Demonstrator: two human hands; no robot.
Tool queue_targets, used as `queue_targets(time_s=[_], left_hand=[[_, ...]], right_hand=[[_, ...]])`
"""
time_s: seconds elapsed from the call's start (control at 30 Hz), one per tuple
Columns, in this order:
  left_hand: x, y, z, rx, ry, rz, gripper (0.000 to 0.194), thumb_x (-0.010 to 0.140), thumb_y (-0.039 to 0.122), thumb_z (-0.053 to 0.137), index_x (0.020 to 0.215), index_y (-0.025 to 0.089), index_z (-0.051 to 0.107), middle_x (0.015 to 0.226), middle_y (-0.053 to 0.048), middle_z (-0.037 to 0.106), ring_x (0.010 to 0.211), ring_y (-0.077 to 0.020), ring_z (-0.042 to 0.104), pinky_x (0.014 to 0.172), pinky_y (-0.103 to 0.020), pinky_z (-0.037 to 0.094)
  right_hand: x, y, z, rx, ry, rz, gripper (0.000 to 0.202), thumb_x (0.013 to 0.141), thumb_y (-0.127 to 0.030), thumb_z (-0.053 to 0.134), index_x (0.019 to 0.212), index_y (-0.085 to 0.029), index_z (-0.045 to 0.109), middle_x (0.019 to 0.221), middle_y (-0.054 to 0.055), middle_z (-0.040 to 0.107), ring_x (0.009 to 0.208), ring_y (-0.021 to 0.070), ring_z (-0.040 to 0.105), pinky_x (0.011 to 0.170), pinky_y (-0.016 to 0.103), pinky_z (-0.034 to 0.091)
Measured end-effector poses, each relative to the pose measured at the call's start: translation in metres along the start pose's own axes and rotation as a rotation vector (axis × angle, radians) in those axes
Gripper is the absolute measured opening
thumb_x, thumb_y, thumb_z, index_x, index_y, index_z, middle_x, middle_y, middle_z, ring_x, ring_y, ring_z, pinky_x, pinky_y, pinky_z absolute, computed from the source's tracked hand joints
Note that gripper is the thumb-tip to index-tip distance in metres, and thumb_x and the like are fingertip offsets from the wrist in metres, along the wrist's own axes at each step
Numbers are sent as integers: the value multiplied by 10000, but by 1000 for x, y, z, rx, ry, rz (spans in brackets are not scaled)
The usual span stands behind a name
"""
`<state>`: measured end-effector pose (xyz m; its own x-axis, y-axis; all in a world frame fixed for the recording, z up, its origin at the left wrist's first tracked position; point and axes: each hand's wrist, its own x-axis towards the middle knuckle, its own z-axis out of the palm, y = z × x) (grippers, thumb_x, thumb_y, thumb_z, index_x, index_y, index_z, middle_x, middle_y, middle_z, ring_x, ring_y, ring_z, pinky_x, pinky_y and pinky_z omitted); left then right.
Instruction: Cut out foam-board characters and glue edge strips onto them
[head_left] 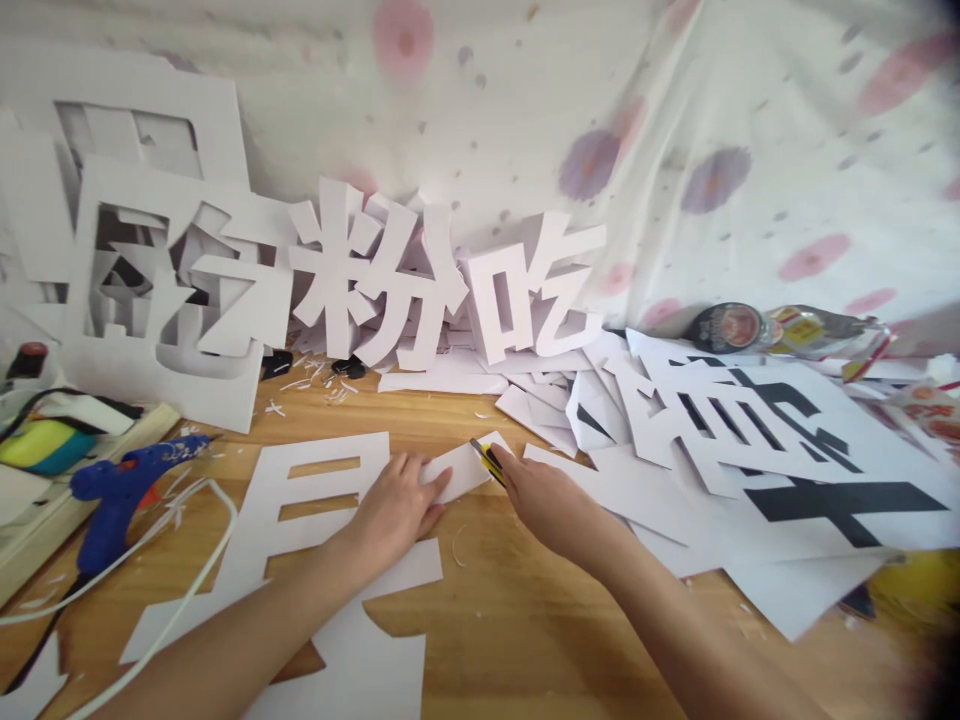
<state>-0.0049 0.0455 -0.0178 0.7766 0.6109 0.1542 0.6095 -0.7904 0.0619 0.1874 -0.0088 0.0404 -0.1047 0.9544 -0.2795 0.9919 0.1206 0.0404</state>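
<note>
My left hand [397,500], fingers bent and thumb out, holds a white strip of board [454,474] against the table. In my right hand [544,500] is a yellow and black utility knife [492,462], its blade over the strip's right end. Under my left hand and forearm lies a large white cut-out character [251,510] with rectangular openings. Whether the blade touches the strip, I cannot tell.
Upright white 3D characters [409,290] stand at the back. Leftward are cut-out sheets [266,225] and a blue glue gun [112,500] with its cord. Paper sheets [660,500] pile up at right, a bottle [802,328] behind them. Scraps litter the wooden table [517,620].
</note>
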Motion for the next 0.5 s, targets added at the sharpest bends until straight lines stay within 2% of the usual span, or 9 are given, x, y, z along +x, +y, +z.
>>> queue_targets(time_s=[0.1,0.3,0.5], left_hand=[[0,1,2,6,26,3,369,807,186,513,1169,146,571,1040,-164,532,885,-245,460,800,-385,441],[0,0,2,-19,56,-1,359,798,184,535,1151,150,586,1050,-167,537,898,-244,461,806,-388,444],[0,1,2,-60,72,-27,339,805,183,526,1137,162,593,1066,-159,529,916,-240,459,811,-391,443]], right_hand=[[1,-2,-2,-54,-10,-17,408,857,-53,339,1262,-94,348,833,96,635,640,167,610,459,247,291],[1,-8,-3,-145,-44,-35,654,729,23,454,1349,-24,255,874,132,640,661,180,619,465,244,348],[1,-5,-6,-157,-42,-52,660,757,2,449,1375,-31,221,739,75,631,609,162,619,465,226,375]])
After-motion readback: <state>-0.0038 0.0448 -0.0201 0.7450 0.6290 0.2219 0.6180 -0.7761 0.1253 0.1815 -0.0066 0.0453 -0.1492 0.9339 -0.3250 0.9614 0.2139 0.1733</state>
